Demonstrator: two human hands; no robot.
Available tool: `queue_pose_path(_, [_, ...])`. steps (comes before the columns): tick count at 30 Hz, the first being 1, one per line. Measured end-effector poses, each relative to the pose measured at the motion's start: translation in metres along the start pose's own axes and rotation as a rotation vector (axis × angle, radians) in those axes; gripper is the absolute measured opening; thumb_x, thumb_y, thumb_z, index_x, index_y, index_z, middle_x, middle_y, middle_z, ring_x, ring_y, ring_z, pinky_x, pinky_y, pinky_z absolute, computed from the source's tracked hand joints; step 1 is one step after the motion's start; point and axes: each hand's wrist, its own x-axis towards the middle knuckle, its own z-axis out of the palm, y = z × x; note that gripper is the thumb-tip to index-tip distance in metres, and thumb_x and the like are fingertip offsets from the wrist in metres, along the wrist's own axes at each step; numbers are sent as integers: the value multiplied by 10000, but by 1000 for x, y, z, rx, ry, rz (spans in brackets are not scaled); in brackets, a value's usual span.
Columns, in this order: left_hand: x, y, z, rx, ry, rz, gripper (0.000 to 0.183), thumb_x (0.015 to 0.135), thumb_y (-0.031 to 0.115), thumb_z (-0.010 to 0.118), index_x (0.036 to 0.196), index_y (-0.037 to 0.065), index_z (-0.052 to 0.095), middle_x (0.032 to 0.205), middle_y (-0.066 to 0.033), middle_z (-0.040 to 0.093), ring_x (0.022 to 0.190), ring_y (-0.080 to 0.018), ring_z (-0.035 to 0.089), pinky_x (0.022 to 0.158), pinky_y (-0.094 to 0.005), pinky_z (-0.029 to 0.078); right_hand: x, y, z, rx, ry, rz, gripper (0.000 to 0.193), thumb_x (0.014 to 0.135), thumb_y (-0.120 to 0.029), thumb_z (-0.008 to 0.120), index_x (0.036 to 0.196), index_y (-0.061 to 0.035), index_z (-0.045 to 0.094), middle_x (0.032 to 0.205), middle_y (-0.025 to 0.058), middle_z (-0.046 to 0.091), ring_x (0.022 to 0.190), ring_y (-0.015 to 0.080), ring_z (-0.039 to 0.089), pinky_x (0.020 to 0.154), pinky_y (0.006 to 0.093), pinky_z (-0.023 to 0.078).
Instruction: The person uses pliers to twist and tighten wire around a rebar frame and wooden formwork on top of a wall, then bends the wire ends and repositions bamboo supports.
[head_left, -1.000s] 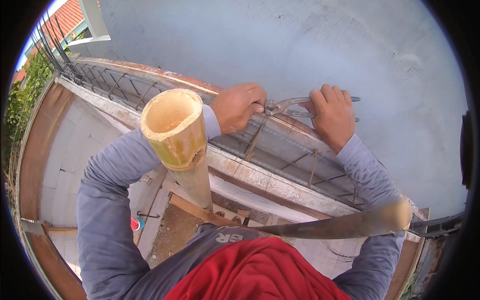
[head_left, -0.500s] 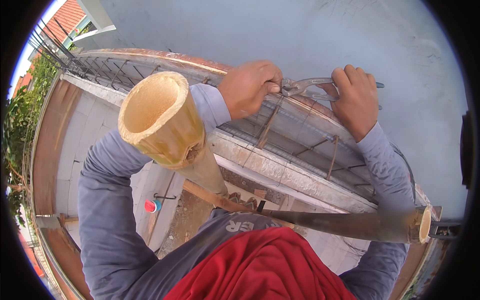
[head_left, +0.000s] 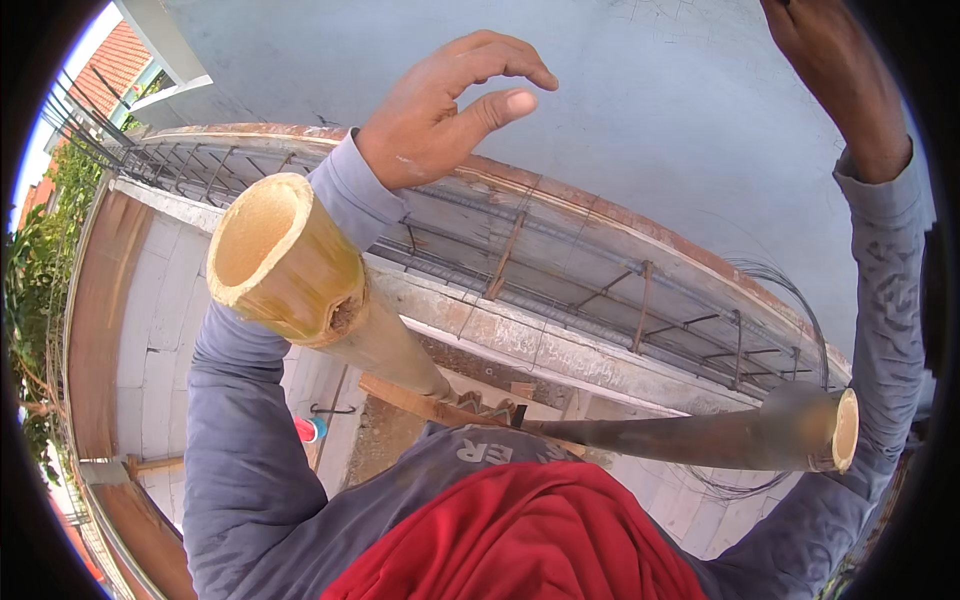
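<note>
My left hand [head_left: 445, 108] is raised over the formwork, thumb and fingers apart, holding nothing. At the upper right, my right hand [head_left: 825, 45] reaches past the edge of the view, so its fingers and anything in them are hidden. Below both hands runs a long trough with a wooden board edge [head_left: 600, 212] on its far side. Inside it lies a cage of ribbed steel bars with rusty stirrups [head_left: 507, 255]. Thin tie wire [head_left: 535, 200] stands at the board. A thick upright bamboo pole [head_left: 290, 262], cut off at the top, rises beside my left forearm.
A second bamboo pole [head_left: 690, 443] extends to the right near my right elbow. Loops of black wire [head_left: 800, 290] hang over the trough's right end. A grey wall [head_left: 680, 110] stands beyond. Bare rebar ends [head_left: 85, 125] stick up at the far left, near green leaves [head_left: 75, 190].
My left hand has let go at the board and lifted up and left. My right hand has swung up to the upper right; the pliers it held are out of sight.
</note>
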Motion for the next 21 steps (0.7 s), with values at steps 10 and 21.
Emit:
queue_pose_path(10, [-30, -2, 41, 85, -514, -364, 685, 876, 574, 743, 1291, 37, 650, 1272, -229, 667, 1132, -436, 670, 971, -499, 545, -118, -56, 88, 539, -382, 310, 279, 1010, -267, 634, 928, -5, 580, 808, 213, 650, 773, 444, 631, 679, 515, 480])
queue_pose_path(21, [-108, 40, -23, -9, -285, -433, 297, 881, 294, 799, 955, 8, 763, 880, -99, 715, 853, -275, 658, 906, -422, 481, -160, -53, 56, 748, -620, 334, 586, 744, -495, 886, 873, -19, 570, 739, 160, 641, 708, 380, 653, 637, 460, 504])
